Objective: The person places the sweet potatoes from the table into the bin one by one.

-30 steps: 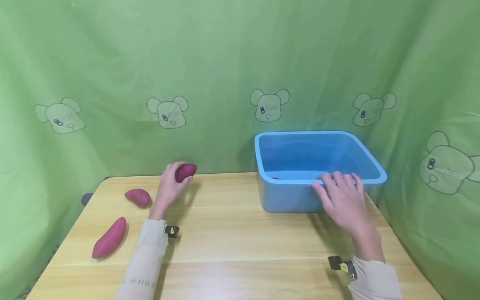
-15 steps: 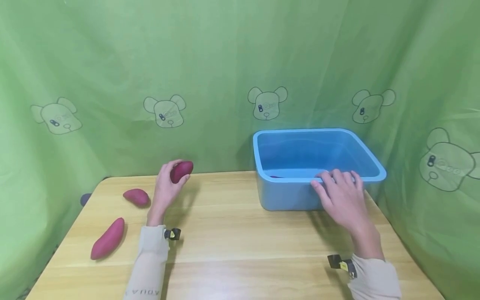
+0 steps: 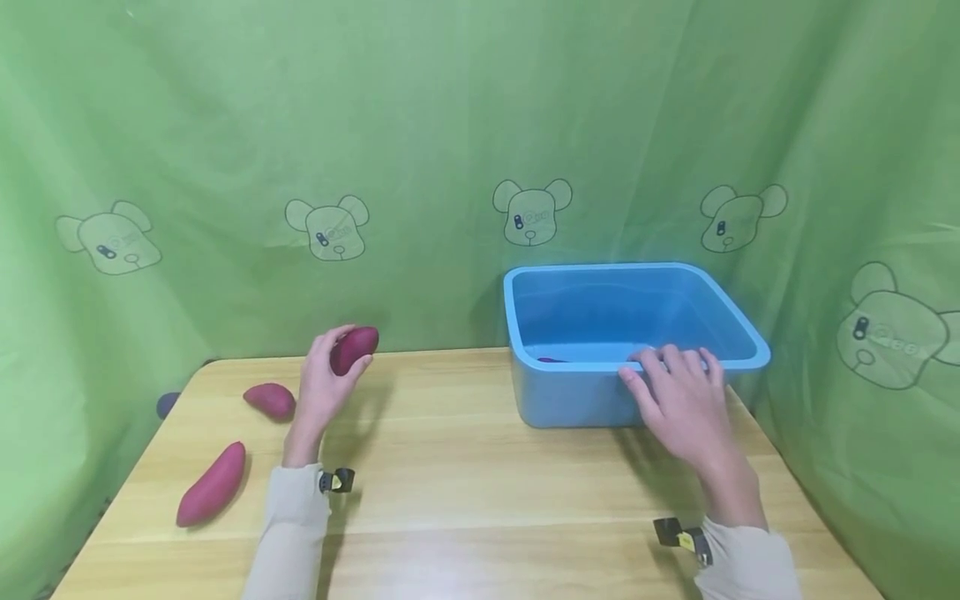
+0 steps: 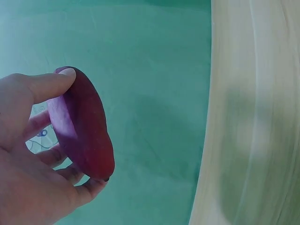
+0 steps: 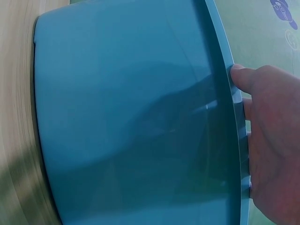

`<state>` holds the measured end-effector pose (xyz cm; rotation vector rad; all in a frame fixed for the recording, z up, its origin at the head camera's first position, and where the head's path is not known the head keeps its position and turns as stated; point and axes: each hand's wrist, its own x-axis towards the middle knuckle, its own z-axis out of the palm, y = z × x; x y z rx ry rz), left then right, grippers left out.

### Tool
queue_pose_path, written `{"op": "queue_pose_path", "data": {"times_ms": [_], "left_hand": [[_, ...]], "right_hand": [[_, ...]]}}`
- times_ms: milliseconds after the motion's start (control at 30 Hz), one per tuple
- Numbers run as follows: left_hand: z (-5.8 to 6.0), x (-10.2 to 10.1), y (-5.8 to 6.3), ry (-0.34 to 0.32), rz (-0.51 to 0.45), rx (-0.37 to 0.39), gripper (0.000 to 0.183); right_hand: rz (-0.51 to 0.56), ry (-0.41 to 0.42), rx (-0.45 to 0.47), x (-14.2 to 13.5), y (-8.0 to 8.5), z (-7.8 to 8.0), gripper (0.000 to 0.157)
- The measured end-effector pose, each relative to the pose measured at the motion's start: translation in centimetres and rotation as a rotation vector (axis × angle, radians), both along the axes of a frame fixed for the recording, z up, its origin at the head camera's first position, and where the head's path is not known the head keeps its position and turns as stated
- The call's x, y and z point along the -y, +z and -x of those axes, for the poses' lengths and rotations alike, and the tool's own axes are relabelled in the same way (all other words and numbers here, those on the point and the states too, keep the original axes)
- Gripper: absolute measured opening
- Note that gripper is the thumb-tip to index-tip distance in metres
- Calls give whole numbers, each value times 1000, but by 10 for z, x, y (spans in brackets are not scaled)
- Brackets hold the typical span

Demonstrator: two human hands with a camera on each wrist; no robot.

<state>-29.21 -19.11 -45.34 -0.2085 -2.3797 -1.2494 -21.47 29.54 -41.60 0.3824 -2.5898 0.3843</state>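
Left hand [image 3: 322, 392]: raised above the surface [image 3: 450, 475], grasping one purple-red sweet potato [image 3: 354, 350], thumb on one side, fingers round the other; the piece tilted, its upper end pointing away from the wrist, toward the right-hand side.

Right hand [image 3: 682, 408]: grasping the near rim of a blue bin [image 3: 562, 396], thumb on the outer wall, fingers hooked over the rim to the inside. Bin: upright on the surface, ahead of the right hand and well apart from the left.

Purple-red sliver [image 3: 551, 360]: one, inside the bin, left of the right hand's fingers; mostly hidden by the near wall.

Smaller sweet potato [image 3: 270, 401]: one, lying on the surface just left of the left hand.

Longer sweet potato [image 3: 212, 486]: one, lying slantwise on the surface, left of the left hand and nearer the person.

Dark purple item [image 3: 167, 405]: one, partly visible at the surface's edge, farther left of the left hand; kind unclear.

Green curtain [image 3: 427, 125]: printed with bear heads, beyond both hands.
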Motion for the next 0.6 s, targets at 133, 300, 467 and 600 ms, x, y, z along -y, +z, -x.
{"op": "queue_pose_path", "data": {"times_ms": [133,300,467,600], "left_hand": [[-6,2,4,-11,-39,-24,57],[-12,0,11,-10,-84,-49,57],[-13,-3,14,-12,-100,-66,57],[-15,-5,18,-30,-114,-69,57]], "right_hand": [[2,-1,-8,0,-2,0,36],[10,3,-24,1,-2,1,34],[16,-1,-24,-1,-4,2,34],[15,1,-26,-1,-4,2,34]]}}
